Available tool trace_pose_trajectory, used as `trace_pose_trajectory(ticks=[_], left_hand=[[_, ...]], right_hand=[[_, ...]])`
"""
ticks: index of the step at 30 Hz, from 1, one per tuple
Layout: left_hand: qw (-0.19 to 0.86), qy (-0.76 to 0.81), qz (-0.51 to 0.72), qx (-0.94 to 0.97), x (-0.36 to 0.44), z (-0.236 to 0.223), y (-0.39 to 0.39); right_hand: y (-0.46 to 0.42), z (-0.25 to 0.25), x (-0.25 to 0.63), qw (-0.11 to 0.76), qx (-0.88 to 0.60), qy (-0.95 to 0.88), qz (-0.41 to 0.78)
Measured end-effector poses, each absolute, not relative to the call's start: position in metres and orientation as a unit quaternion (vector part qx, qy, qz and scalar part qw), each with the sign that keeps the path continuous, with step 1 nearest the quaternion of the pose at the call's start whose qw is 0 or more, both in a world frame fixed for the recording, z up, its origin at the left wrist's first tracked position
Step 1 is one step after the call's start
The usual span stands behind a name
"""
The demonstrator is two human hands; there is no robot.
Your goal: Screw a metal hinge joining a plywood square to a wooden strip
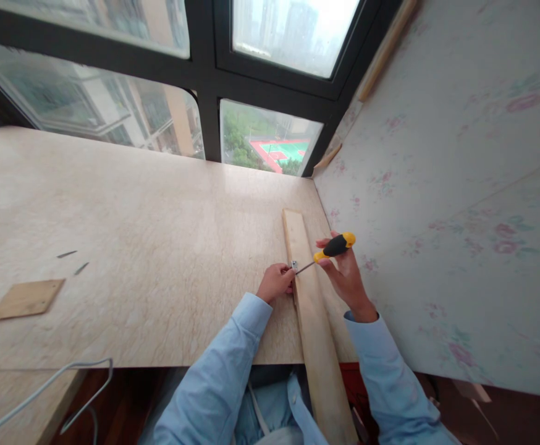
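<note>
Head view: long plank [314,309] flat on counter [149,247], near end hanging past the edge. Left hand [277,282] pinching small metal bracket [294,265] against plank's edge to steady it; right hand [344,275] wrapped round screwdriver [333,247], tip at bracket. Screw too small to make out.

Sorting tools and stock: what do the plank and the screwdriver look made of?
The plank looks like bare pale wood, matte with faint grain. The screwdriver, in the right hand, seems to have a black-and-yellow plastic or rubber handle and a thin grey metal shaft.
</note>
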State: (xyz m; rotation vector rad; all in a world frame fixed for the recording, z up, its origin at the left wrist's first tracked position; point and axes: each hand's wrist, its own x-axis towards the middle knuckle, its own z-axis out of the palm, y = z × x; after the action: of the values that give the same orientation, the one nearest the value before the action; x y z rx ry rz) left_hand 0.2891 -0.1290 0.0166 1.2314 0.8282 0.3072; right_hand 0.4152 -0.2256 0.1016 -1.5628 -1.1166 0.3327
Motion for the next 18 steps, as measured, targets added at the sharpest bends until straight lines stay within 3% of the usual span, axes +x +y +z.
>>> trace_pose_trajectory(ticks=[6,14,18], left_hand=[[0.729,0.383,0.133,0.552,0.288,0.022,-0.129],[0.726,0.386,0.127,0.554,0.287,0.025,-0.129],[0.726,0.382,0.129,0.557,0.288,0.022,-0.129]], right_hand=[[-0.234,0.110,0.407,0.608,-0.584,-0.459,0.281],[-0.222,0.096,0.422,0.552,-0.732,-0.397,0.051],[-0.218,0.100,0.415,0.588,-0.663,-0.442,0.140]])
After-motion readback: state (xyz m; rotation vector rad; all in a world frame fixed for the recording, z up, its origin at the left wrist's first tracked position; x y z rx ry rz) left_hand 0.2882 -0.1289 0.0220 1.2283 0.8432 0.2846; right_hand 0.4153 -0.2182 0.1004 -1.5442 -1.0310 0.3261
